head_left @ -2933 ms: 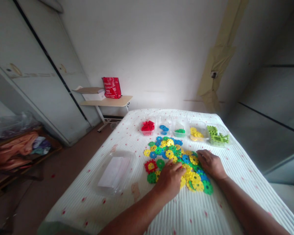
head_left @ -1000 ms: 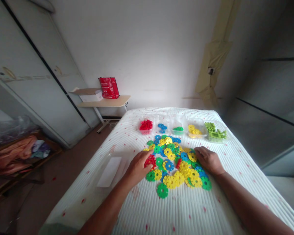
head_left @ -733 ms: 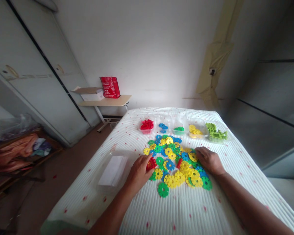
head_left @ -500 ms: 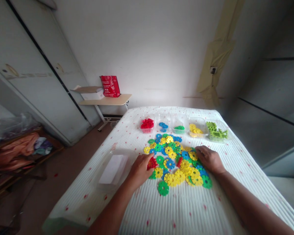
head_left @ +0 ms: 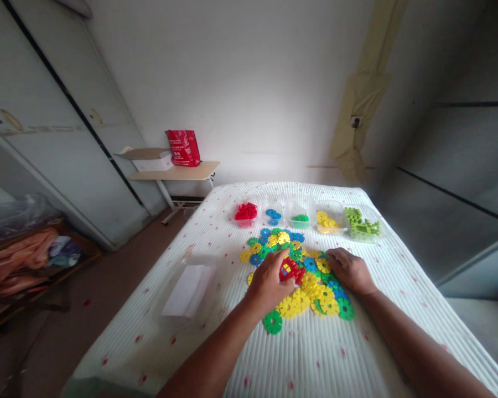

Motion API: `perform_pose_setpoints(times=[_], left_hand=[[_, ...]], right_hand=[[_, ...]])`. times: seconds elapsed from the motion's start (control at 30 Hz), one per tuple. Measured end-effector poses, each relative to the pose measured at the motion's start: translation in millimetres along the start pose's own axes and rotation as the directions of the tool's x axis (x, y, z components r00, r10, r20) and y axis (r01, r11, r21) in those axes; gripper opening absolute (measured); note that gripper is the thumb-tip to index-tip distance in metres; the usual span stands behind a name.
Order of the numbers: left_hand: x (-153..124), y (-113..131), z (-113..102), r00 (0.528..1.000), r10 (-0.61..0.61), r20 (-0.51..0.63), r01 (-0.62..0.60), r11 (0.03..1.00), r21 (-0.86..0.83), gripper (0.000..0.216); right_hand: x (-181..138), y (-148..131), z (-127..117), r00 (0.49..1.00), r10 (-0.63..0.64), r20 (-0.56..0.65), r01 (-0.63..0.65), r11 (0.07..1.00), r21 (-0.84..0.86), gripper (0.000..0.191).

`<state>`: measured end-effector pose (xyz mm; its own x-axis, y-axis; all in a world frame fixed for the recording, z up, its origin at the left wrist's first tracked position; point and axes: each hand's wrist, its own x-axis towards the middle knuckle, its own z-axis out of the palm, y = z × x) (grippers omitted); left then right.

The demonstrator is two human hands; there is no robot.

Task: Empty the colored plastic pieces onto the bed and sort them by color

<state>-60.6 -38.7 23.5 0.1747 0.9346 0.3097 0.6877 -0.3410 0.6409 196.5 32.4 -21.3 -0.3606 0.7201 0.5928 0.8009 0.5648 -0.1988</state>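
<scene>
Over the middle of a heap of notched plastic discs point(head_left: 288, 305) in yellow, green and blue, my left hand point(head_left: 269, 281) has its thumb and fingers closed around red plastic building pieces point(head_left: 292, 270). How many red pieces it holds I cannot make out. My right hand point(head_left: 351, 271) rests at the right edge of the heap with its fingers curled, close to yellow and blue discs. Its fingertips are partly hidden, so anything within them does not show. A single green disc point(head_left: 273, 321) lies at the near side of the heap.
Behind the heap stand clear tubs of red pieces point(head_left: 246, 214), blue discs point(head_left: 273, 215), green discs point(head_left: 300, 219), yellow discs point(head_left: 327, 221) and light-green pieces point(head_left: 362, 224). A clear tray with white paper point(head_left: 185, 290) sits left. A patterned cloth point(head_left: 299, 359) covers the table.
My left hand has moved right, from the heap's left side to its middle, and more red shows at its fingers. The right hand stays at the heap's right edge.
</scene>
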Motion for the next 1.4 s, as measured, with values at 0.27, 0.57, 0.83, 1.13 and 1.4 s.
perform_pose_setpoints(times=[0.27,0.57,0.83,1.13,1.4], left_hand=[[27.8,-11.6,-18.2,0.996,0.084,0.027,-0.088,0.966,0.242,0.061],[122.7,-92.1,-124.5,0.987,-0.133,-0.086,0.148,0.966,0.211,0.062],[145.1,-80.1,-110.1,0.985,-0.167,-0.044,0.170,0.981,0.094,0.038],[118.0,-36.9,-92.8,0.985,-0.171,0.004,0.169,0.976,0.140,0.034],[48.7,11.8,-9.6,0.930,-0.148,0.337,0.014,0.929,0.369,0.024]], right_hand=[[0.0,0.0,-2.4,1.000,0.007,0.003,-0.007,0.999,0.040,0.035],[0.5,-1.4,-3.8,1.000,0.010,0.002,-0.010,0.998,0.061,0.033],[-1.4,0.5,-1.6,0.999,0.027,0.027,-0.029,0.997,0.066,0.032],[0.8,-2.7,-3.4,1.000,0.022,0.001,-0.022,0.997,0.075,0.033],[0.5,-2.5,-4.2,1.000,0.027,0.009,-0.028,0.996,0.083,0.034]])
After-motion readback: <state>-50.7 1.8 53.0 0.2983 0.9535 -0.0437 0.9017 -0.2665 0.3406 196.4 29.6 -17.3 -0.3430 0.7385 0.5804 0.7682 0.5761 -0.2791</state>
